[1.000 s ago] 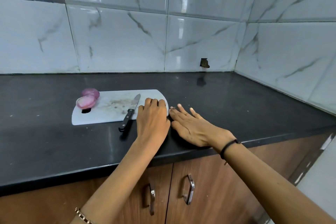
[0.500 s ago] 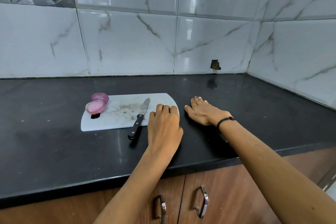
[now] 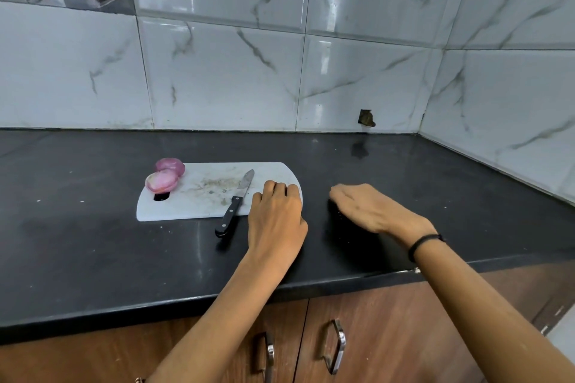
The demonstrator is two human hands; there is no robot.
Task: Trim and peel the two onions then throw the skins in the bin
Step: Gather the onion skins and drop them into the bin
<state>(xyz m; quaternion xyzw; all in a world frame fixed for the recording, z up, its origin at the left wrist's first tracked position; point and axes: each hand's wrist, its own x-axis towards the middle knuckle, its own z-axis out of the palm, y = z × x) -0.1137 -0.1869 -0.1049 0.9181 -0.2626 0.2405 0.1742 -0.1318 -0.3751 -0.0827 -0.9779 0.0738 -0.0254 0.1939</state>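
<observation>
- Countertop point(image 3: 93, 252): black, glossy; no bin in view.
- Cutting board point(image 3: 193, 205): white, with debris at its centre.
- Left hand point(image 3: 277, 218): fingers curled under at the board's right end; cannot tell if it holds anything.
- Right hand point(image 3: 370, 208): palm down on the counter, fingers together, holding nothing.
- Knife point(image 3: 235, 204): unheld.
- Onions point(image 3: 165, 176): two, peeled, touching, at the board's left end. Judged light, firm, slick, prone to roll; cup around the middle.

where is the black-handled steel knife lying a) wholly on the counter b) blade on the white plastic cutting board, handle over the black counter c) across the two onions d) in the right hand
B: the black-handled steel knife has its blade on the white plastic cutting board, handle out over the black counter.
</observation>
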